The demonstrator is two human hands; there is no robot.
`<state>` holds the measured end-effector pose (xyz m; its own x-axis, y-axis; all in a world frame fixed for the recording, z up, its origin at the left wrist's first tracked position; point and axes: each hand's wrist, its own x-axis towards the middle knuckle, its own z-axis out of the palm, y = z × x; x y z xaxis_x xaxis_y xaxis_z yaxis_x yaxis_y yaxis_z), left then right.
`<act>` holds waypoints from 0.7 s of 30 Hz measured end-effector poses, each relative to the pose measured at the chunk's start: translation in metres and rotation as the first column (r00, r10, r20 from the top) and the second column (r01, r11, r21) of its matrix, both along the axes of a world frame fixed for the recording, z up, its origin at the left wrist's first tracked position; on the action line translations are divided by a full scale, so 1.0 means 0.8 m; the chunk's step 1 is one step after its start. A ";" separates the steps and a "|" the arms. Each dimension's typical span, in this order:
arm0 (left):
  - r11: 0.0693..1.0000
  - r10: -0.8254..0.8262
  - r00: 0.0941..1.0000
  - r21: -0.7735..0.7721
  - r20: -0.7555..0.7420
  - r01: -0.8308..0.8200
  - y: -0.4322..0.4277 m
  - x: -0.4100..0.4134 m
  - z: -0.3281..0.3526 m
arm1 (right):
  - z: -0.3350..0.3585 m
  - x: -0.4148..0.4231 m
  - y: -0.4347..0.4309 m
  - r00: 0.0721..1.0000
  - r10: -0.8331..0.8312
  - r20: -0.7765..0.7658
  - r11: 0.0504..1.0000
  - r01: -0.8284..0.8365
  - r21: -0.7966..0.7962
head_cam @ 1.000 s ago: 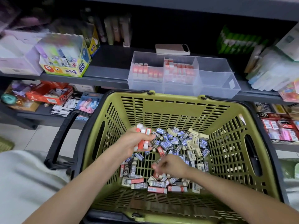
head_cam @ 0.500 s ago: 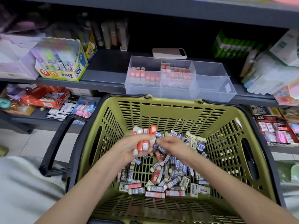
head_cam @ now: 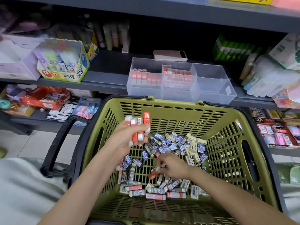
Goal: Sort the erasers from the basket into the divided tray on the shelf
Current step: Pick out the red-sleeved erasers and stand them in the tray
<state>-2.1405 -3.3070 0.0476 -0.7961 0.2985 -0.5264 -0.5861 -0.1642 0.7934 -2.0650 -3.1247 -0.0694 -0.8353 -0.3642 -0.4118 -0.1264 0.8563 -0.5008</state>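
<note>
A green basket [head_cam: 175,111] holds a heap of mixed erasers [head_cam: 177,143] in blue, cream, dark and red sleeves. My left hand [head_cam: 128,138] grips a bunch of red-and-white erasers [head_cam: 138,125] above the basket's left side. My right hand [head_cam: 172,166] is down in the heap and pinches one red eraser [head_cam: 153,173]. On the shelf behind stands the clear divided tray [head_cam: 211,91]. Its left and middle compartments hold red erasers [head_cam: 177,77]; the right compartment looks bare.
A phone [head_cam: 170,55] lies behind the tray. A glue-stick box [head_cam: 65,65] stands at shelf left, packets [head_cam: 267,82] at shelf right. Stationery boxes fill the lower shelf on both sides. The basket's black handle [head_cam: 61,143] hangs to the left.
My right hand went up to the bunch in my left hand, then dropped back into the heap and pinched a red eraser. The left hand's bunch has risen slightly and gained an eraser.
</note>
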 end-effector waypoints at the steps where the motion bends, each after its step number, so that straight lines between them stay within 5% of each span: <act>1: 1.000 0.016 0.999 0.016 -0.044 -0.015 -0.003 0.000 0.005 | 0.015 -0.003 0.000 0.994 -0.086 0.063 0.988 0.093 -0.125; 4: 0.991 0.115 0.980 0.087 -0.162 -0.102 -0.013 -0.009 0.024 | 0.079 -0.026 0.003 0.941 -0.321 0.109 0.807 0.331 -0.488; 7: 0.953 0.270 0.933 0.201 -0.237 -0.225 -0.024 -0.029 0.043 | 0.150 -0.061 0.005 0.860 -0.510 0.018 0.587 0.363 -0.724; 9: 0.916 0.362 0.892 0.283 -0.271 -0.285 -0.027 -0.047 0.055 | 0.190 -0.093 0.003 0.799 -0.598 -0.055 0.520 0.335 -0.786; 15: 0.884 0.449 0.814 0.318 -0.368 -0.343 -0.022 -0.107 0.071 | 0.238 -0.222 0.001 0.570 -0.763 -0.306 0.588 0.414 -0.695; 18: 0.885 0.456 0.798 0.298 -0.393 -0.359 -0.013 -0.131 0.068 | 0.231 -0.269 0.012 0.560 -0.696 -0.448 0.718 0.534 -0.447; 21: 0.907 0.413 0.807 0.271 -0.423 -0.322 -0.007 -0.149 0.066 | 0.228 -0.299 0.016 0.582 -0.680 -0.446 0.726 0.621 -0.296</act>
